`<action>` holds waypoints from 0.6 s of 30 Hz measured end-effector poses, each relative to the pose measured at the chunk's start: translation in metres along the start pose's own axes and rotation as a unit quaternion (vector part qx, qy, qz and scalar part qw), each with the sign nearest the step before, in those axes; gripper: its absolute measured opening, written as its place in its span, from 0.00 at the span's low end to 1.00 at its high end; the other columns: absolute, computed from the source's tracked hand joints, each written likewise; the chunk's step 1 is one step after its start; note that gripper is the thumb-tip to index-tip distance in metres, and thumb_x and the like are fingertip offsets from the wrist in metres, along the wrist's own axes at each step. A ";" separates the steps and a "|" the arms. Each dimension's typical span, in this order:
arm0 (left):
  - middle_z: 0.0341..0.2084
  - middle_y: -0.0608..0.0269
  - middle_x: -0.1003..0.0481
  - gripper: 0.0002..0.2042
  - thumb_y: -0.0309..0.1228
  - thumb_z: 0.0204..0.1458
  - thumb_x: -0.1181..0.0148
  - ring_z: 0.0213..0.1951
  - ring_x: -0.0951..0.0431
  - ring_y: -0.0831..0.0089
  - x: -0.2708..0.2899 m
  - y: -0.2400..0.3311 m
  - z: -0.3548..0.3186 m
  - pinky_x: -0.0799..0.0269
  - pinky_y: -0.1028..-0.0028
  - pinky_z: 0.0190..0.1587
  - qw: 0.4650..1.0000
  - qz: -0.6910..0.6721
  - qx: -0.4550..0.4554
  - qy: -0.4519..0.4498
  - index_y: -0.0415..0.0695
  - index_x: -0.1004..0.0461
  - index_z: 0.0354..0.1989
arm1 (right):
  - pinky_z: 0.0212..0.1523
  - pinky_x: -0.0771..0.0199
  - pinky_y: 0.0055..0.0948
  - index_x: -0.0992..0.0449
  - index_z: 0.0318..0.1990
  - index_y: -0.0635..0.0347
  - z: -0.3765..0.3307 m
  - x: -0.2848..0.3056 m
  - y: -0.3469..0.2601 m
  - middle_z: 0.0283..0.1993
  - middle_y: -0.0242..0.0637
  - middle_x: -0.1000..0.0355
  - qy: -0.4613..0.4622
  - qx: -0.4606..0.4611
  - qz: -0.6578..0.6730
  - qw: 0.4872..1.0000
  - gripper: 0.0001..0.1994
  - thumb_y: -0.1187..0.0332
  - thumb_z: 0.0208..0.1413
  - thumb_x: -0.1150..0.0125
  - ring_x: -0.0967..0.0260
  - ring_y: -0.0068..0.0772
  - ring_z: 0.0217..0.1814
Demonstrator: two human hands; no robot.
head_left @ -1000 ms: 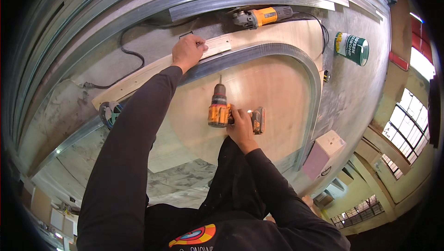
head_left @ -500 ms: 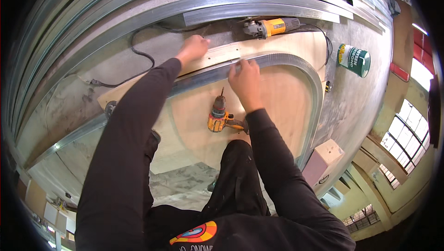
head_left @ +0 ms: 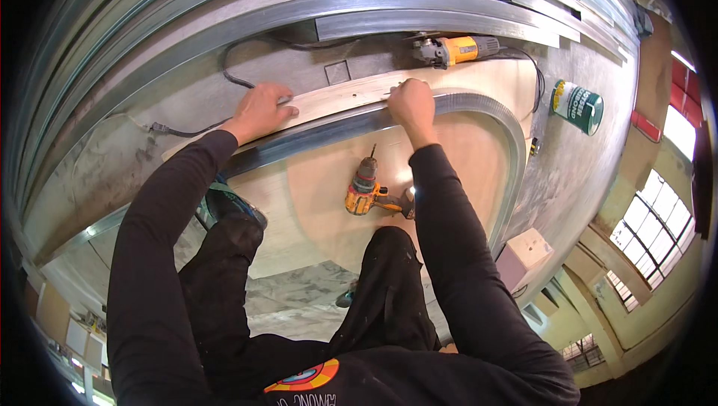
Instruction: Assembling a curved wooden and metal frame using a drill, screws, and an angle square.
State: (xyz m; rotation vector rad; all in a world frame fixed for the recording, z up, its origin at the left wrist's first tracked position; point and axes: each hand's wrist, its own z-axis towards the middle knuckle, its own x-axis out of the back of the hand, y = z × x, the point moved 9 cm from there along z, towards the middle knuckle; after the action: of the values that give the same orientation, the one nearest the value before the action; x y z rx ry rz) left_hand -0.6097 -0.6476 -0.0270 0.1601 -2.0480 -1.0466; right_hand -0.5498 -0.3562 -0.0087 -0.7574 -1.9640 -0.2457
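Note:
My left hand [head_left: 260, 112] lies flat on a pale plywood strip [head_left: 340, 98] that runs above a curved metal track [head_left: 329, 130]. My right hand [head_left: 410, 103] rests farther right on the same strip, fingers curled at its upper edge; whether it pinches anything small is unclear. A yellow and black cordless drill [head_left: 368, 193] lies untouched on the plywood sheet [head_left: 456, 174] below my right forearm, its bit pointing up toward the track.
A yellow angle grinder [head_left: 452, 50] with a black cord [head_left: 239, 77] lies beyond the strip. A green can [head_left: 577, 106] stands to the right. Long metal channels [head_left: 419, 26] lie at the back. A small cardboard box [head_left: 522, 255] sits at the sheet's right edge.
My right hand let go of the drill, which now lies on the sheet, and reached up to the plywood strip. My left hand stayed on the strip.

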 end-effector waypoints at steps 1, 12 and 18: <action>0.37 0.45 0.20 0.15 0.38 0.51 0.35 0.40 0.21 0.47 -0.004 -0.005 -0.003 0.26 0.55 0.44 0.999 -0.003 0.022 -0.025 0.39 0.19 0.41 | 0.42 0.25 0.52 0.21 0.35 0.66 0.000 0.005 -0.008 0.40 0.56 0.25 0.001 0.028 0.046 0.999 0.11 0.65 0.56 0.40 0.26 0.57 0.47; 0.33 0.49 0.22 0.12 0.32 0.54 0.38 0.37 0.22 0.48 -0.010 0.002 -0.030 0.26 0.58 0.39 0.998 0.013 -0.044 0.050 0.37 0.22 0.41 | 0.71 0.49 0.56 0.33 0.55 0.69 -0.035 -0.036 -0.067 0.57 0.56 0.30 -0.038 0.323 0.035 0.945 0.17 0.67 0.65 0.57 0.40 0.56 0.68; 0.28 0.45 0.23 0.11 0.31 0.58 0.47 0.35 0.23 0.48 -0.039 0.021 -0.031 0.29 0.54 0.39 0.998 0.056 -0.029 0.030 0.35 0.30 0.41 | 0.73 0.52 0.55 0.38 0.63 0.67 -0.035 -0.047 -0.039 0.64 0.62 0.37 -0.044 0.322 0.004 0.946 0.21 0.66 0.66 0.59 0.48 0.59 0.74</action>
State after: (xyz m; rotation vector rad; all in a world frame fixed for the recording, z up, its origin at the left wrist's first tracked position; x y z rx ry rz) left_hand -0.5564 -0.6360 -0.0251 0.0462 -1.9468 -1.0180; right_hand -0.5322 -0.4220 -0.0258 -0.3450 -1.9522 0.4304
